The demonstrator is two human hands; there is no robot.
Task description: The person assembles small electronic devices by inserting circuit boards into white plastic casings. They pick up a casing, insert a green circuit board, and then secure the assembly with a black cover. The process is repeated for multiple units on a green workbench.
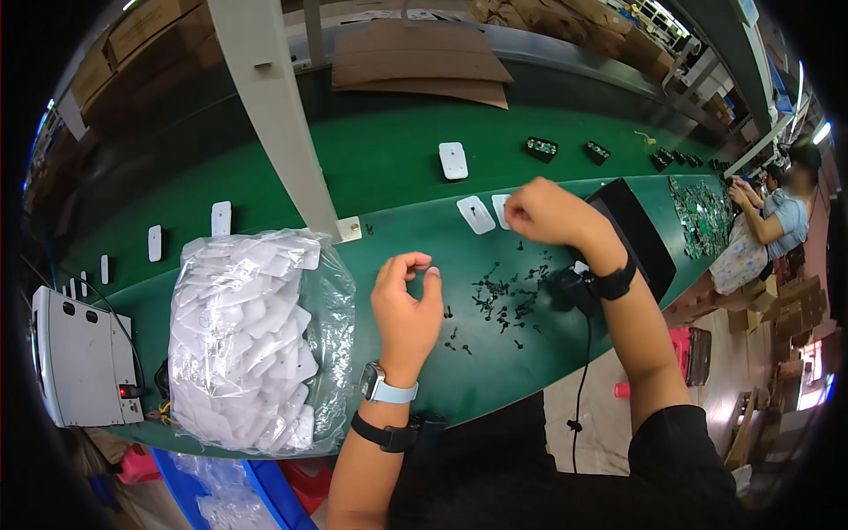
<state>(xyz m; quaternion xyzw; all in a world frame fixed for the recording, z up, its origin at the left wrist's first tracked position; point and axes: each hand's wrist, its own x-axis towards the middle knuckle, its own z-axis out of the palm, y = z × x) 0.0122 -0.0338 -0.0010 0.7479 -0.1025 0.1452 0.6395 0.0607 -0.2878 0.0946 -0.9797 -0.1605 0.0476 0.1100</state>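
Note:
My left hand (408, 305) hovers over the green table, its fingers loosely curved and the thumb apart, with nothing between them. My right hand (552, 215) is closed, fingertips curled down at a white plastic cover (502, 210) and partly hiding it; what the fingers hold, if anything, cannot be seen. Left of it lies another white cover (476, 215) with a small dark piece on it. Many small black pieces with thin stems (502, 296) are scattered between my hands. A clear plastic bag (340, 327) full of white covers (243, 344) rests left of my left hand.
A grey post (274, 115) rises behind the bag. Along the far green strip stand a white case (453, 161) and open black cases (541, 148). A black tray (632, 234) lies beyond my right forearm; a co-worker (782, 212) sits by circuit boards (702, 216). Far left is a white machine (84, 358).

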